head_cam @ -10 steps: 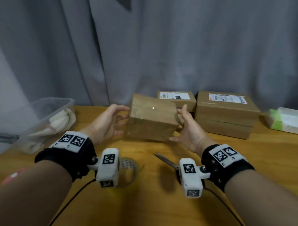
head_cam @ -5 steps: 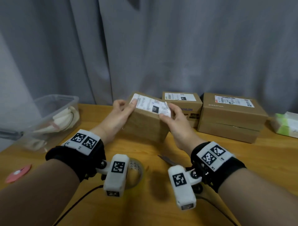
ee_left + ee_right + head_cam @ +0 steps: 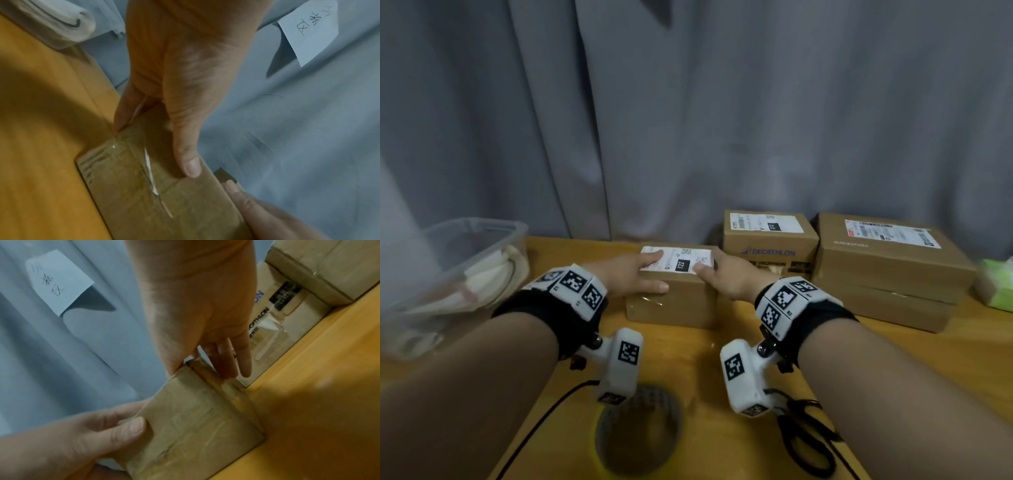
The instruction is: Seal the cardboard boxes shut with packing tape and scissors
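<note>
A small cardboard box (image 3: 671, 305) stands on the wooden table with a white shipping label on top. My left hand (image 3: 626, 277) grips its left top corner: fingers on the label and left side, thumb along the front face. My right hand (image 3: 729, 277) grips the right top corner, thumb on the label's edge, fingers down the right side. In the left wrist view clear tape (image 3: 150, 164) runs over the seam on the box (image 3: 164, 203) front. A tape roll (image 3: 657, 399) lies flat near me, with black-handled scissors (image 3: 801, 406) to its right, partly under my right wrist.
Two more cardboard boxes stand at the back right: a Decathlon one (image 3: 770, 240) close beside my right hand and a larger one (image 3: 887, 267). A clear plastic tub (image 3: 448, 274) with pale cloth items sits at the left. A green-white pack (image 3: 996, 284) lies far right. Grey curtain behind.
The small box was held up in the air and turned until its label faced up. It now stands on the table, with both hands still on it.
</note>
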Available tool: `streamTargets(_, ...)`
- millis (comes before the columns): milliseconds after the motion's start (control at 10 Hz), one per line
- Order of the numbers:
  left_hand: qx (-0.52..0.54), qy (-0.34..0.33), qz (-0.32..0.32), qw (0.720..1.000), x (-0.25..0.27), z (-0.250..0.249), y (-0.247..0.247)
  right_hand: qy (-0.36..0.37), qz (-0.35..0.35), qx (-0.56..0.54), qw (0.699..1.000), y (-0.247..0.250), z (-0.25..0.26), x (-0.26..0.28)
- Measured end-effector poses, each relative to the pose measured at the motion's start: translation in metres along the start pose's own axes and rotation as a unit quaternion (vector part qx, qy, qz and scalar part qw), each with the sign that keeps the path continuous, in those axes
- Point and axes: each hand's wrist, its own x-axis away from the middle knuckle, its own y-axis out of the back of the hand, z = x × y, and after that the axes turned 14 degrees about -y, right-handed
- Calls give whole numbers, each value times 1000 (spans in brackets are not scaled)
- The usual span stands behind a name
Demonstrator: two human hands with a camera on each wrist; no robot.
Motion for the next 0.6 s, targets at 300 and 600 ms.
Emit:
streamTargets(300,-121,37,-89,988,-51,14,12,39,-132,88,987,12,-14,-17)
streamTargets(600,-161,39,-121,979,-66,12,1,13,-141,60,988,36,-56,-13)
